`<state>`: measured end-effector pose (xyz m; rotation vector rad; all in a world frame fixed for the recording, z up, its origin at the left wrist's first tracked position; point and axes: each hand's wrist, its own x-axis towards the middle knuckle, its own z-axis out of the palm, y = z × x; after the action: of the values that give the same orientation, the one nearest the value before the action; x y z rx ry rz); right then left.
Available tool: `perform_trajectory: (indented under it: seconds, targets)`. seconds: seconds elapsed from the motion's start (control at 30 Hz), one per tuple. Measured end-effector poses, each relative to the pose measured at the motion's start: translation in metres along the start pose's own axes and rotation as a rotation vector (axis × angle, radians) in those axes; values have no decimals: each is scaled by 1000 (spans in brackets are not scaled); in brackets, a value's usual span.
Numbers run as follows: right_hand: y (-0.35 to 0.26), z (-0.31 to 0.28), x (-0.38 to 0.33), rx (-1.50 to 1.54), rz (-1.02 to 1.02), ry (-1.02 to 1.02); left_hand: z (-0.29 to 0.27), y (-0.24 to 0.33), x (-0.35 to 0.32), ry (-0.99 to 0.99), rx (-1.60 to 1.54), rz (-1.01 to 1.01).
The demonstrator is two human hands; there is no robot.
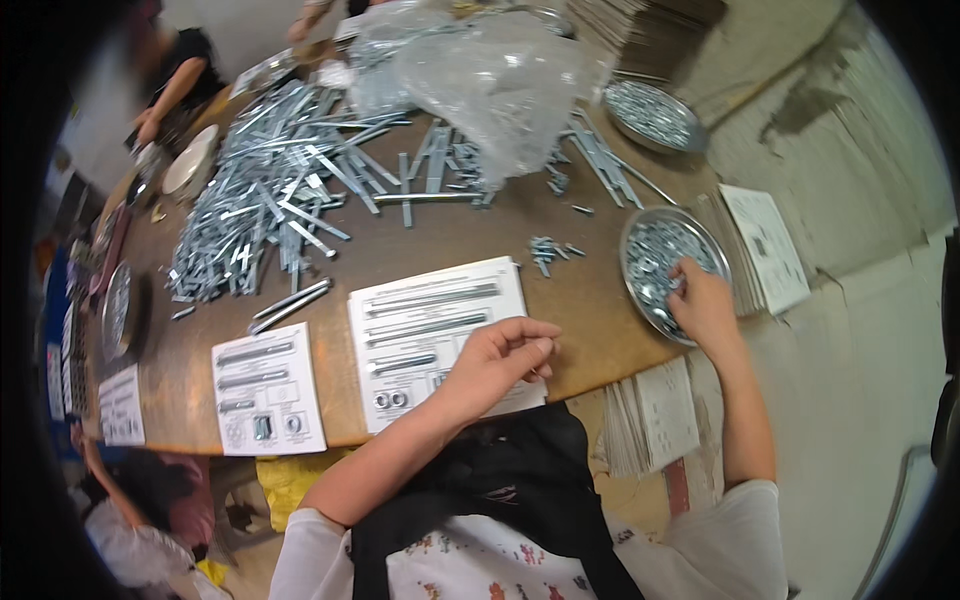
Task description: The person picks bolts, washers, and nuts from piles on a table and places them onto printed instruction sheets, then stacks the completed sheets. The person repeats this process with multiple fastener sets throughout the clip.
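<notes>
Hands apart: right hand (703, 305) digs in nut-filled metal pan (634, 262), left hand (497, 358) pinches printed sheet (420, 320).

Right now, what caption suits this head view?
Left hand rests on a printed sheet; right hand dips into a metal tray.

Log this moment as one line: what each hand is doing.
left hand: fingers curled, resting on printed sheet | right hand: reaching into metal tray of small parts | table: loose metal bolts
</notes>
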<state>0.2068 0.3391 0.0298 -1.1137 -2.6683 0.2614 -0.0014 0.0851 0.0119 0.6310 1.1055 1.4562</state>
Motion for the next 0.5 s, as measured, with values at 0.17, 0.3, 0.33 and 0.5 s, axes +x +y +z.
perform_trajectory:
  seconds: [0.17,0.3,0.33,0.5]
  targets:
    - [-11,-18,-1,98,53,94,6,1,13,-14,-116,-107]
    - [19,-4,-5,-56,18,-119,12,-2,14,-20,-155,-125]
    - [22,0,-4,-10,35,-190,10,-4,14,-28,-158,-135]
    - [24,14,-6,-26,-23,-339,7,-21,15,-35,-165,-169]
